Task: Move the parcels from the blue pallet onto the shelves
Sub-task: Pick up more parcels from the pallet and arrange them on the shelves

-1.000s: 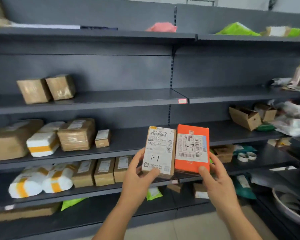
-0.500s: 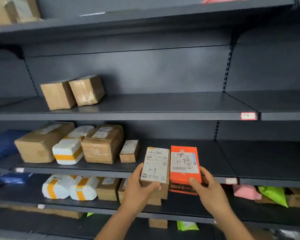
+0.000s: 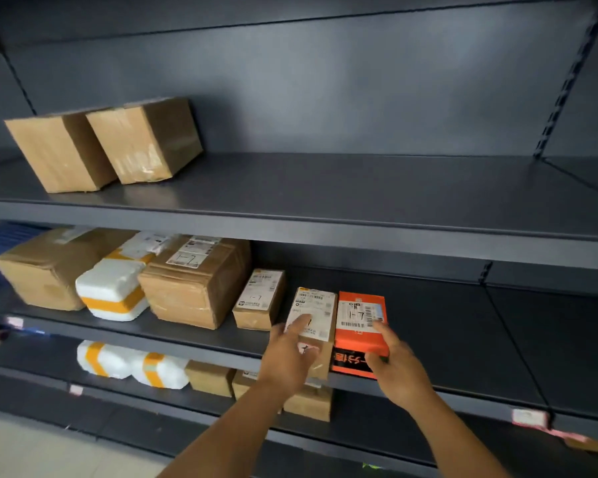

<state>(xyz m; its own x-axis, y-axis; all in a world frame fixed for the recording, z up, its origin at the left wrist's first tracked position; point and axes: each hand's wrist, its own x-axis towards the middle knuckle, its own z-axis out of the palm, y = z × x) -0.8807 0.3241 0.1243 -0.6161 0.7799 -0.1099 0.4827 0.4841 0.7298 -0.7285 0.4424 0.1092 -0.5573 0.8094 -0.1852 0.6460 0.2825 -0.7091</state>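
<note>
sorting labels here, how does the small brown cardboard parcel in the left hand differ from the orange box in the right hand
Colour: the small brown cardboard parcel is plain brown, while the orange box is bright orange with black print on its front face.
Label: the brown parcel's white label covers nearly its whole top; the orange box's covers only part.
Grip: the left hand lays fingers on the brown parcel's label; the right hand holds the orange box's front corner.
Shared: both sit side by side at the middle shelf front edge.

Both forearms are bare to the frame edge; no sleeves, gloves, watch or rings are visible. Left hand (image 3: 288, 357) and right hand (image 3: 396, 365) show short fingernails.
</note>
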